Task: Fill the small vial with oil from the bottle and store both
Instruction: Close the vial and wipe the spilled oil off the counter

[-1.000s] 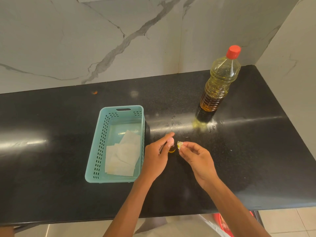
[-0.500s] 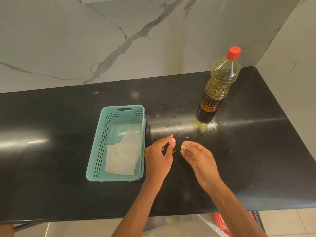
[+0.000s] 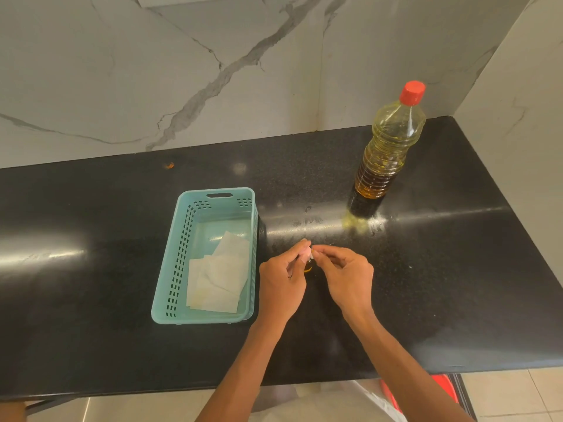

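A tiny vial [image 3: 308, 266] with amber oil stands on the black counter [image 3: 426, 284], mostly hidden by my fingers. My left hand [image 3: 281, 283] pinches it from the left. My right hand [image 3: 345, 274] pinches a small pale cap at the vial's top, fingertips touching those of the left hand. The oil bottle [image 3: 387, 153], clear plastic with a red cap screwed on, stands upright at the back right, well beyond both hands. It holds yellow oil.
A teal perforated basket [image 3: 173, 263] with folded white paper tissues [image 3: 217, 277] inside lies just left of my left hand. Oily smears mark the counter near the bottle's base. Marble walls close the back and right. The counter's front edge runs below my forearms.
My right hand has moved left with the pale cap, from a small gap beside the vial to right on its top. The left hand has stayed on the vial.
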The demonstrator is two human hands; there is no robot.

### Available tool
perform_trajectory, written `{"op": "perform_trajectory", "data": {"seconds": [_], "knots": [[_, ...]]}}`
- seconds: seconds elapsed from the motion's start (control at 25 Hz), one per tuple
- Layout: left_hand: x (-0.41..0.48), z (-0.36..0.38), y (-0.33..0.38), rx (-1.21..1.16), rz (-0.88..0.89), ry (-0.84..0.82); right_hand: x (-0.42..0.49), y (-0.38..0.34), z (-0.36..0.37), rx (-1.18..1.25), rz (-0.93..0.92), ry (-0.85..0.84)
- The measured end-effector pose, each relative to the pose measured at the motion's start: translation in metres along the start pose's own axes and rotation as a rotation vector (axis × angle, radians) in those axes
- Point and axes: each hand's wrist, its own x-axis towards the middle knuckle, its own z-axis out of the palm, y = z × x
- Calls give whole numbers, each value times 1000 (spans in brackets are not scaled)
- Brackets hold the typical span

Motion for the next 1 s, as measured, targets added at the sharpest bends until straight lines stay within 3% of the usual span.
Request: {"op": "perform_trajectory", "data": {"seconds": [0.32, 0.56, 0.64, 0.8, 0.92, 1.0], "knots": [[0, 0, -1, -51, -12, -39, 14, -5, -2, -136, -33, -88], [3, -3, 0, -66, -21, -74, -13, 3, -2, -62, 54, -93], [5, -6, 1, -52, -15, -102, -17, 8, 0, 81, 170, -124], [4, -8, 2, -48, 1, -135, -15, 9, -6, 604, 458, -164], [2, -1, 2, -39, 14, 3, -14, 9, -12, 740, 491, -177], [1, 3, 3, 6, 42, 102, -14, 8, -13, 693, 441, -155]]}}
